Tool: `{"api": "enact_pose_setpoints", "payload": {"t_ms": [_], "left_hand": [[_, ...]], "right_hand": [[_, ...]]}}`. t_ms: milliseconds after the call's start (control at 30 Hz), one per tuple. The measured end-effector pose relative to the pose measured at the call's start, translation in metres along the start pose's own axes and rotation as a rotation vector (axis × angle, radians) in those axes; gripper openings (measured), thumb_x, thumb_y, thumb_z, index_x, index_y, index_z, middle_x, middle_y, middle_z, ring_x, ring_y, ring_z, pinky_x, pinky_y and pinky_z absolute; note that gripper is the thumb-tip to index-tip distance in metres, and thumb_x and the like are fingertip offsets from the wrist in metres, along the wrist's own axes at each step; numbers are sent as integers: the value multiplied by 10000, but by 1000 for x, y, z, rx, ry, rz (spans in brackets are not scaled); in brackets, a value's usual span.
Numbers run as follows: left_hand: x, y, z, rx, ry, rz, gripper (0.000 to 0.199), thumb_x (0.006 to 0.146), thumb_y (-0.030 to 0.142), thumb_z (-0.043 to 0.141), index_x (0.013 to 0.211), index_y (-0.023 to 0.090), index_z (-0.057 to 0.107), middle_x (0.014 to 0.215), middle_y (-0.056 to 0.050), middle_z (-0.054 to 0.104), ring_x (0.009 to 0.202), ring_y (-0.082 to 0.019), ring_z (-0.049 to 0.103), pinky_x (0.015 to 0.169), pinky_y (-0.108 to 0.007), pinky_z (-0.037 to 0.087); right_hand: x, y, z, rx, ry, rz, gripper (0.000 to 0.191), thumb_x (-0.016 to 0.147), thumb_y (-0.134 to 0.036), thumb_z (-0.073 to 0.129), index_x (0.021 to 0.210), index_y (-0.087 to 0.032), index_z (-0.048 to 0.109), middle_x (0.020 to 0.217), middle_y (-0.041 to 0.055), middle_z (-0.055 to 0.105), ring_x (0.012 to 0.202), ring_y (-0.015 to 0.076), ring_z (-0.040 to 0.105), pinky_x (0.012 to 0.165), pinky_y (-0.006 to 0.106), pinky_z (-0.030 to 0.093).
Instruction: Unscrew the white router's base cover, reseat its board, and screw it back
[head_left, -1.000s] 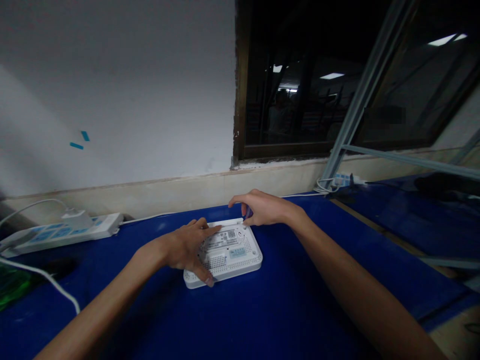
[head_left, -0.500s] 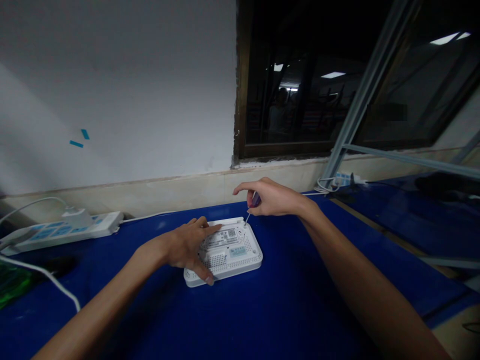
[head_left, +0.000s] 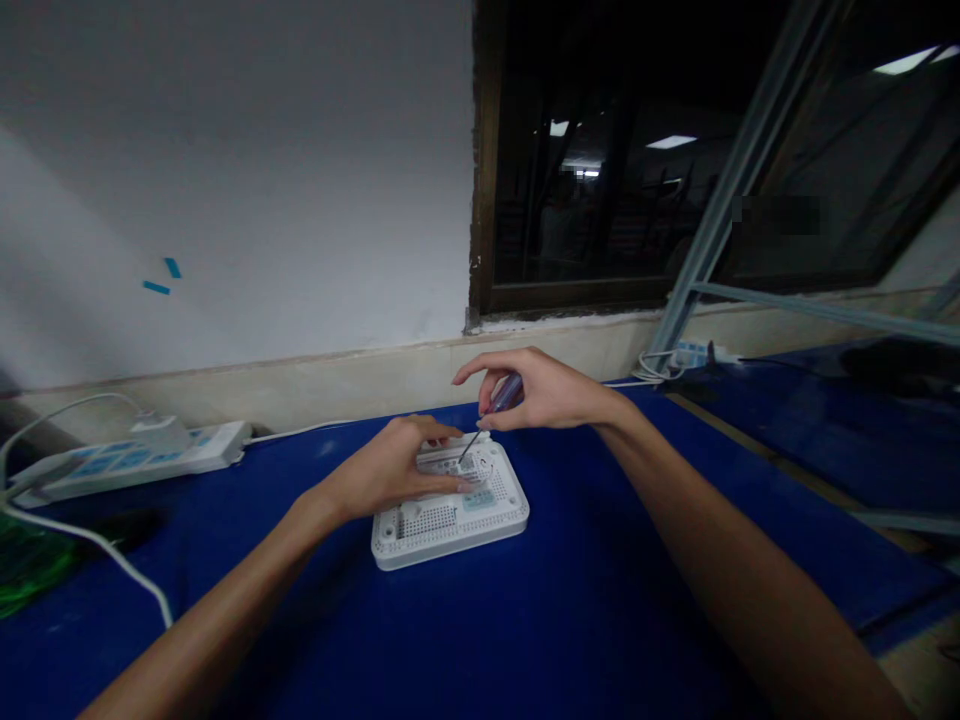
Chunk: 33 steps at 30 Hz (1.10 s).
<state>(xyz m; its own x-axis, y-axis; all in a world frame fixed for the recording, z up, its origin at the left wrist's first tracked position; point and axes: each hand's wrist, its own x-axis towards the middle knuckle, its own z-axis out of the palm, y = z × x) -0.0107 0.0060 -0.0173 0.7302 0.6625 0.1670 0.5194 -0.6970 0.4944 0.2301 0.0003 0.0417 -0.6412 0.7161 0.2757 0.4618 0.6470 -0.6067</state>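
A white router-like box (head_left: pixel 491 520) with vent holes and printed labels lies flat on the blue tabletop. My right hand (head_left: pixel 551 390) is closed around the purple handle of a screwdriver (head_left: pixel 504 396), its index finger stretched out past the handle. The thin shaft slants down to the left, its tip over the label area; whether it touches the box I cannot tell. My left hand (head_left: pixel 397 465) reaches over the left part of the box, thumb and fingers apart on either side of the screwdriver tip, the thumb lying across the labels.
A white power strip (head_left: pixel 187 452) with a plug and cables stands at the left by the wall. Green material (head_left: pixel 34 570) lies at the left edge. Behind is a dark window (head_left: pixel 600 200); a metal frame post (head_left: pixel 697 250) rises at the right, near another power strip (head_left: pixel 690 354).
The screwdriver tip has moved left from the box's far right corner to over the labels. My left thumb has shifted from the box's near edge up onto its top, closer to the tip.
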Motion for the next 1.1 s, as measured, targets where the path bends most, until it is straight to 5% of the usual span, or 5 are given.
{"api": "enact_pose_setpoints", "payload": {"t_ms": [167, 367, 567, 833, 1100], "left_hand": [[3, -2, 12, -113, -32, -17, 288, 933, 364, 555, 859, 155, 739, 739, -17, 695, 669, -151, 599, 626, -246, 415], [10, -5, 10, -4, -65, -61, 190, 877, 224, 570, 878, 146, 743, 759, -31, 723, 636, -145, 623, 579, -235, 407], [67, 33, 35, 191, -171, 183, 154, 807, 97, 596, 782, 145, 741, 724, -43, 711, 608, -143, 604, 584, -252, 381], [118, 34, 80, 197, -234, 225, 80, 741, 105, 738, 801, 159, 735, 675, -18, 679, 631, -159, 621, 566, -247, 390], [67, 30, 31, 198, -89, 145, 325, 960, 417, 543, 1108, 172, 696, 1040, -97, 711, 892, -216, 659, 810, -317, 495]], "right_hand": [[1, -7, 2, 18, -11, 3, 506, 762, -183, 739, 1252, -175, 611, 888, 24, 717, 813, 155, 689, 764, 259, 531], [-7, 13, -16, -372, -30, 173, 568, 678, -97, 714, 1232, -200, 643, 799, 4, 732, 712, 162, 681, 645, 231, 478], [-20, 50, -38, -451, -244, 552, 667, 585, -78, 710, 1238, -186, 627, 676, 0, 720, 645, 218, 707, 509, 238, 452], [-33, 69, -53, -358, -188, 623, 718, 584, -88, 697, 1288, -172, 586, 727, 27, 745, 655, 230, 724, 521, 246, 487], [-33, 68, -56, -300, -180, 559, 704, 599, -93, 723, 1292, -154, 610, 788, 44, 775, 684, 216, 729, 565, 241, 509]]}}
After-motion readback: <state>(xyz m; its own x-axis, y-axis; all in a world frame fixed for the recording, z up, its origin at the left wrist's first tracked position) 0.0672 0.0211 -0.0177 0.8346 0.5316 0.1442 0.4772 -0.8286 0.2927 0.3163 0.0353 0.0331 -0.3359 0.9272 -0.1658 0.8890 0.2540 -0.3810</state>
